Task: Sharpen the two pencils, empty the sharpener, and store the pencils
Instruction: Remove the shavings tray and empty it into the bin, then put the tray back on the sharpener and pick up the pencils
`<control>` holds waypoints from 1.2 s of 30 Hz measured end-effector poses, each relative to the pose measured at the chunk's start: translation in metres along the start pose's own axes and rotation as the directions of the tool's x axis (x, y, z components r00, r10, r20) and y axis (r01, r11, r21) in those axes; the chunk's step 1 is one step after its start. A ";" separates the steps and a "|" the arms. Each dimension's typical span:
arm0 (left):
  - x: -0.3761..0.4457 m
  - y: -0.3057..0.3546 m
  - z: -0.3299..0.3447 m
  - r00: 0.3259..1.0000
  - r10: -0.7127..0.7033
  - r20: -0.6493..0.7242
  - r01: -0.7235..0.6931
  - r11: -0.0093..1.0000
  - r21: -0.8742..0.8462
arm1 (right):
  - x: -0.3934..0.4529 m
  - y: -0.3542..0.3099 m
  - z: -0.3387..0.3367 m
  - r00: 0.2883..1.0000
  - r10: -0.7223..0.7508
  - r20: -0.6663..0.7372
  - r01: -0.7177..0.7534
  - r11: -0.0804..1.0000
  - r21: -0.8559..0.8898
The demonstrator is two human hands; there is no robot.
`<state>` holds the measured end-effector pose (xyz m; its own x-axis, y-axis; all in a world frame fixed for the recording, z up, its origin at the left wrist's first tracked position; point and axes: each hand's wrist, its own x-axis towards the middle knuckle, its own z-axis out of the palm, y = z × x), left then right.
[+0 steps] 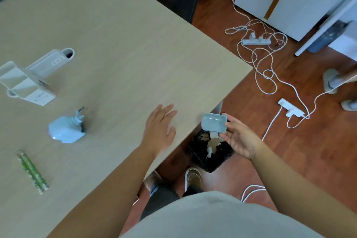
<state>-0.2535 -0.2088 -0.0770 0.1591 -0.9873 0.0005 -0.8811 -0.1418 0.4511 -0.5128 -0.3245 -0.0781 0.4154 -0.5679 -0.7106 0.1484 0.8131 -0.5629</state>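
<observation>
My right hand (239, 139) grips the small light-blue shavings drawer (214, 123) of the sharpener, held past the table's edge above a black-lined waste bin (210, 152) on the floor. The drawer's open side faces me and looks hollow. My left hand (160, 125) rests flat on the table near its right edge, fingers spread, holding nothing. The light-blue crank sharpener (66, 128) stands on the table to the left. Two green patterned pencils (32, 172) lie side by side near the table's left front. A white pencil holder (32, 77) stands behind the sharpener.
The beige table (116, 54) ends just right of my left hand. White cables and power strips (257, 41) sprawl over the wooden floor. Another person's feet (332, 81) stand at the far right. My own shoes (193, 178) are under the table's edge.
</observation>
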 end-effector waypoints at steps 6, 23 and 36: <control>-0.044 -0.050 -0.054 0.927 -0.291 -0.235 0.284 0.957 -0.061 | 0.020 -0.005 0.098 0.995 0.030 0.093 -0.001 0.956 -0.293; -0.129 -0.180 -0.154 0.686 -0.692 -0.227 0.692 0.716 -0.092 | 0.071 0.087 0.346 0.972 0.145 0.184 0.057 0.617 -0.785; -0.124 -0.215 -0.156 0.810 -0.574 -0.122 0.510 0.792 -0.336 | 0.083 0.115 0.388 0.992 0.067 0.111 0.057 0.540 -0.840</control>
<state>-0.0138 -0.0441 -0.0347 0.6887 -0.7094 -0.1498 -0.4669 -0.5920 0.6569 -0.1130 -0.2289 -0.0382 0.5212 -0.4943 -0.6957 -0.6496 0.2988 -0.6991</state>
